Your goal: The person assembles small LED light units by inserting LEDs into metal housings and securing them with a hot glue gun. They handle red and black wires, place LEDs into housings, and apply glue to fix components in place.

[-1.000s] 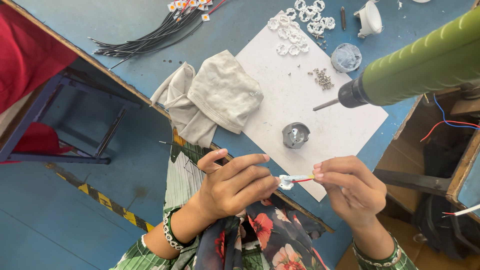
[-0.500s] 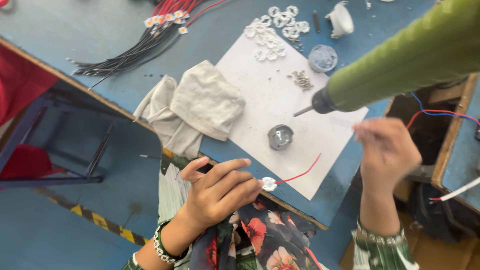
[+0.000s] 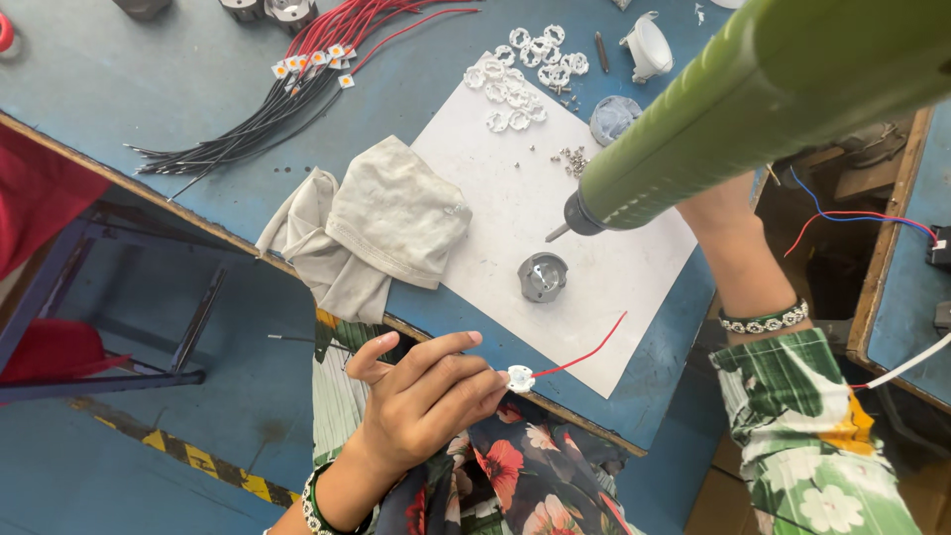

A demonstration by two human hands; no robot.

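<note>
My left hand [image 3: 426, 401] pinches a small white round part [image 3: 519, 377] at the table's near edge, and a red wire [image 3: 584, 354] trails from that part up to the right. My right hand [image 3: 718, 213] is raised behind a big green electric screwdriver [image 3: 753, 109] and grips it, though the tool hides the fingers. The screwdriver's bit [image 3: 557, 233] points down-left over a white sheet [image 3: 515, 198]. It hovers just above a grey round metal housing [image 3: 543, 276] lying on that sheet.
A crumpled beige cloth [image 3: 381, 223] lies left of the sheet. Black and red wires in a bundle [image 3: 287, 89] spread over the blue table [image 3: 149, 79]. Several white rings [image 3: 530, 64], small screws [image 3: 573, 160], a clear lid [image 3: 614, 117] and a white cup [image 3: 649, 45] sit at the sheet's far end.
My right hand let go of the white part and rose to the green screwdriver, which now sits lower and closer. The left hand alone keeps the part.
</note>
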